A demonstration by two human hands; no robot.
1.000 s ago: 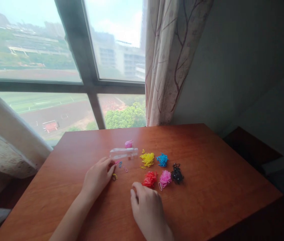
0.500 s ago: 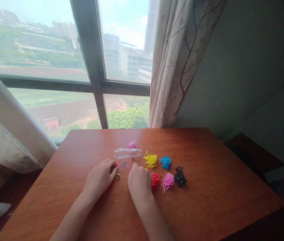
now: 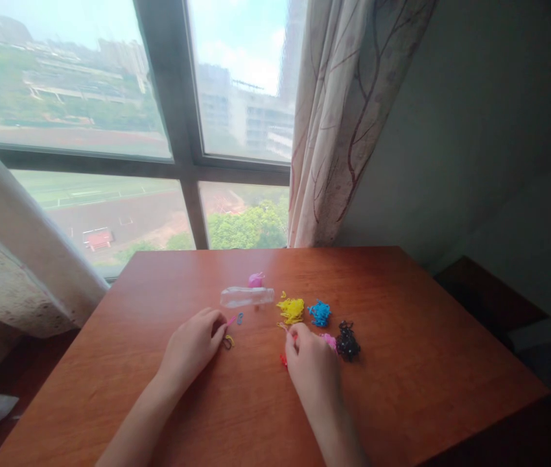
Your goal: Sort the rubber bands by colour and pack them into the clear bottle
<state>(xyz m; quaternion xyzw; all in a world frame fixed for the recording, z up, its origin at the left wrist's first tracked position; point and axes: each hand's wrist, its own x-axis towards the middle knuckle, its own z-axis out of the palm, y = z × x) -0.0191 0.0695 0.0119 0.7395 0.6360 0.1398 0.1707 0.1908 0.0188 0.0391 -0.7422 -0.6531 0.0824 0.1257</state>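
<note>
My left hand [image 3: 192,347] rests on the wooden table [image 3: 426,363] with its fingers curled. Its tips lie by loose small bands: a pink and a blue one [image 3: 239,318] and a yellow one [image 3: 228,342]. My right hand [image 3: 312,366] is over the red band pile [image 3: 282,360], hiding most of it and part of the pink pile [image 3: 328,338]. Its thumb and finger are pinched together; what they hold is too small to make out. Beyond lie a yellow pile [image 3: 292,309], a blue pile [image 3: 319,313] and a black pile [image 3: 347,342].
A clear plastic bottle [image 3: 247,296] lies on its side behind the loose bands, with a pink cap [image 3: 256,280] just past it. A window and patterned curtain [image 3: 334,130] stand behind the table. A dark side table [image 3: 489,298] is to the right.
My right hand went left to the loose bands, then back right over the red and pink piles. One loose pink band is gone from its spot. My left hand stayed put.
</note>
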